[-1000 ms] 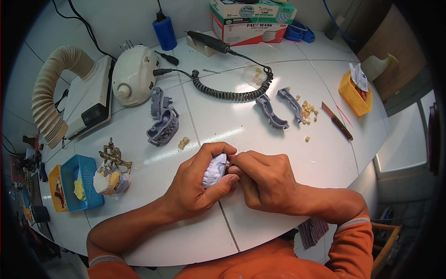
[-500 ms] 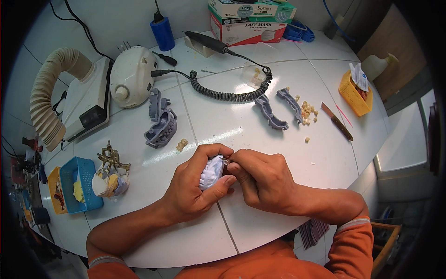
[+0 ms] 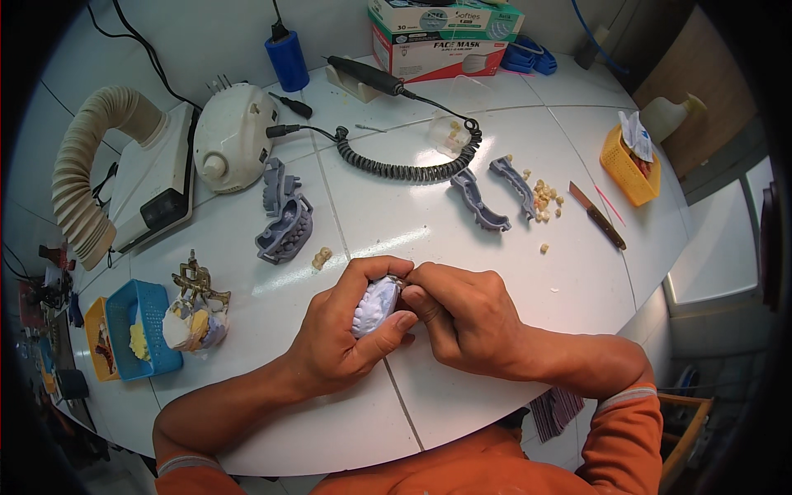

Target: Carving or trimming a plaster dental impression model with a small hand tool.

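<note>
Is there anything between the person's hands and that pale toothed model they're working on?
Nothing visible. The left hand already grips the pale dental model, and the right hand pinches at its upper edge, fingertips touching it directly.

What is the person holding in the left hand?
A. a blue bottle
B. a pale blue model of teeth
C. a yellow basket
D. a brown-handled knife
B: the left hand curls around a pale blue model of teeth, while the right hand pinches at its top edge; the bottle, basket and knife all lie untouched on the table.
</note>
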A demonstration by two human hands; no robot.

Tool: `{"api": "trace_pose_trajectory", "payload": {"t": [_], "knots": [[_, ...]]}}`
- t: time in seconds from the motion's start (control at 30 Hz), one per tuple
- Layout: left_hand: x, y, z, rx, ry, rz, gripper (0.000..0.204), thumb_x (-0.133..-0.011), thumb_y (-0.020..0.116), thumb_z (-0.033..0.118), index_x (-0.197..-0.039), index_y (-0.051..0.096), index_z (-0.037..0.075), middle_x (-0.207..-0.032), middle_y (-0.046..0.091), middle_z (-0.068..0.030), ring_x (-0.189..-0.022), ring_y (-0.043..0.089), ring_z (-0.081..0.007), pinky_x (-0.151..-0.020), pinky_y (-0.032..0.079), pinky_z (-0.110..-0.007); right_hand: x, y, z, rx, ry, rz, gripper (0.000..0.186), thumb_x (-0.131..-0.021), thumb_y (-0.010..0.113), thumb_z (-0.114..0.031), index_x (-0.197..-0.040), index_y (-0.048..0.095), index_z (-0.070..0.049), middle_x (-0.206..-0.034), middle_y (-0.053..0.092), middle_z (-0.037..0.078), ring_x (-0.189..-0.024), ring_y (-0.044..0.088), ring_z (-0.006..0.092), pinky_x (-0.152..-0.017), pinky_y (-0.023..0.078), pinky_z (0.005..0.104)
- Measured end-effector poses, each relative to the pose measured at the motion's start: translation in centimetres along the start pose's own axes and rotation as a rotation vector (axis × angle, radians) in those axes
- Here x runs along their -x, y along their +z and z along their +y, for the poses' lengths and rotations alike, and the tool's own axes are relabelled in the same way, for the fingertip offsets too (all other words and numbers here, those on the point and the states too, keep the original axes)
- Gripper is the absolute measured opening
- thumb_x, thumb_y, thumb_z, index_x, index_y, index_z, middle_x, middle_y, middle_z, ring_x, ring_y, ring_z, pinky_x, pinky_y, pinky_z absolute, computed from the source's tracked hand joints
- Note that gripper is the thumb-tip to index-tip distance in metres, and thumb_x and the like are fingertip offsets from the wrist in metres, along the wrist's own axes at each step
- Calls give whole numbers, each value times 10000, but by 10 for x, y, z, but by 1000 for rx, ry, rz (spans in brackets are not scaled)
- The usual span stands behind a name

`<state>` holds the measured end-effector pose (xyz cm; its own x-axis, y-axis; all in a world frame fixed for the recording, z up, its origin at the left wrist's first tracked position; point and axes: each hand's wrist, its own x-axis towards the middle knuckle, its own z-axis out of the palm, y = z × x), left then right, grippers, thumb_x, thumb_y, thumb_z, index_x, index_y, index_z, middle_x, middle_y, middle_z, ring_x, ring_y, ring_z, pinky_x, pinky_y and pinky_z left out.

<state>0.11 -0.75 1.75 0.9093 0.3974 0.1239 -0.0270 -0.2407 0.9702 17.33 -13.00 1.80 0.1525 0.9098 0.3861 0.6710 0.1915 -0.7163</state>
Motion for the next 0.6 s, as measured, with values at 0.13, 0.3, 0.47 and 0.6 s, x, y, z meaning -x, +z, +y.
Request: {"api": "trace_pose_trajectory", "payload": {"t": [0.13, 0.3, 0.47, 0.6], "knots": [[1, 1, -4, 7, 15, 11, 434, -1023, 688, 152, -1382, 505, -10, -1070, 748, -131, -900, 760, -178, -790, 591, -307, -1, -1, -1, -12, -2, -2, 115, -989, 665, -82, -919, 602, -17, -719, 638, 127, -562, 639, 322, -489, 468, 403], [1, 1, -5, -2, 24, 5, 436, -1025, 690, 165, -1381, 507, -6, -1078, 745, -132, -912, 755, -182, -796, 588, -309, -1, 1, 0, -24, -23, 11, 97, -983, 661, -72, -922, 612, -15, -728, 645, 133, -567, 640, 327, -494, 473, 404], [1, 1, -4, -1, 17, 3, 437, -1025, 692, 175, -1379, 509, -5, -1079, 744, -133, -922, 754, -182, -802, 588, -309, 1, 1, 2, -37, -18, 4, 89, -976, 663, -68, -919, 618, -16, -741, 657, 134, -576, 648, 326, -496, 481, 400], [1, -1, -3, -22, 19, -6, 431, -1030, 684, 181, -1378, 510, -6, -1080, 742, -134, -931, 751, -182, -810, 588, -309, -1, -1, -1, -47, -27, 0, 79, -967, 665, -61, -922, 616, -17, -747, 662, 134, -579, 655, 324, -499, 493, 393]]}}
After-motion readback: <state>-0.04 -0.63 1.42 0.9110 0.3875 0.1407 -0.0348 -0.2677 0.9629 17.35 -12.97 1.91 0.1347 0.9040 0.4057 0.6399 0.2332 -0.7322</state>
